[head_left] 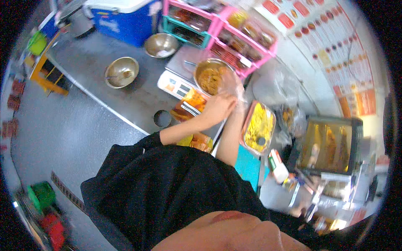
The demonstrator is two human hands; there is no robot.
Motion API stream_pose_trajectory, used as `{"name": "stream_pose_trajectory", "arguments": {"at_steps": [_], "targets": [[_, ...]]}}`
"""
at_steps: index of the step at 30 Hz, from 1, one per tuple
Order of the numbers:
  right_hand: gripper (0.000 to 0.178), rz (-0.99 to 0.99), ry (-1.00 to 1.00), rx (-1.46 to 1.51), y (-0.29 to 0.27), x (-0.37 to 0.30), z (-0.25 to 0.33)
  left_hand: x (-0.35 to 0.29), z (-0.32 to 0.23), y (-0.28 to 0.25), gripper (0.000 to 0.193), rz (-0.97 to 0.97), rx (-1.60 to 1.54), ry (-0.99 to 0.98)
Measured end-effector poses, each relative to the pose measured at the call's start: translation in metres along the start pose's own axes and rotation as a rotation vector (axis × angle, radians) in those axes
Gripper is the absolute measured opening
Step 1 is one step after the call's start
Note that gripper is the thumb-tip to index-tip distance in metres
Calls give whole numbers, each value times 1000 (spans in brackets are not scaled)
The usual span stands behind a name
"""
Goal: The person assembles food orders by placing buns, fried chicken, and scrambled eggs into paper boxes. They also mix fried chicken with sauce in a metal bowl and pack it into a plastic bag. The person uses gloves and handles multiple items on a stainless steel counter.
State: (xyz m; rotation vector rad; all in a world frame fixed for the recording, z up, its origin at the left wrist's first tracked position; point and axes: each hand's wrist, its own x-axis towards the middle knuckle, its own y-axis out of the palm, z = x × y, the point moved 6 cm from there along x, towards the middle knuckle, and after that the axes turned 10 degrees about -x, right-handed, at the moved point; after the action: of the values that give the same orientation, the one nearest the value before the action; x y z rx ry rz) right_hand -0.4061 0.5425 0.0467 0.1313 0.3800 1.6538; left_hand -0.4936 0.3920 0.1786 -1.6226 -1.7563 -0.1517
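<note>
My left hand point(220, 104) has its fingers closed at my right wrist, pinching the cuff of a clear plastic glove point(239, 95). Inside that glove is my right hand point(231, 85), held over the near right rim of a metal bowl point(197, 72); its fingers are blurred. Brown, saucy food point(209, 79) fills the bowl, which stands on a white kitchen scale point(167, 83). Orange printed food packs point(194, 103) lie left of my wrists, with a small dark round cup point(162, 119) beside them. To the right sits a tray point(244, 134) of yellow pieces.
Two metal bowls point(122, 72) point(161, 45) stand farther left, near a blue cooler point(123, 23). Pink and teal racks point(217, 29) hold packed goods behind. At right are a knife point(261, 171) on a teal board point(248, 164), a white bottle point(278, 166) and a glass-fronted oven point(327, 144).
</note>
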Motion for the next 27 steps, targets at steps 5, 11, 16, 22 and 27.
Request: {"name": "stream_pose_trajectory", "arguments": {"at_steps": [5, 11, 16, 22, 27], "targets": [[44, 116, 24, -167, -4, -46, 39, -35, -52, -4, 16, -81, 7, -24], [44, 179, 39, -332, 14, -104, 90, -63, -88, -3, 15, -209, -22, -34], [45, 233, 100, -459, 57, -144, 110, -80, -113, -12, 16, -241, -56, -36], [44, 878, 248, 235, 153, -209, 96, -113, -122, -50, 16, -215, 1, -110], [57, 883, 332, 286, 240, -216, 21, -155, -81, -119, 14, -32, 216, -272]]}}
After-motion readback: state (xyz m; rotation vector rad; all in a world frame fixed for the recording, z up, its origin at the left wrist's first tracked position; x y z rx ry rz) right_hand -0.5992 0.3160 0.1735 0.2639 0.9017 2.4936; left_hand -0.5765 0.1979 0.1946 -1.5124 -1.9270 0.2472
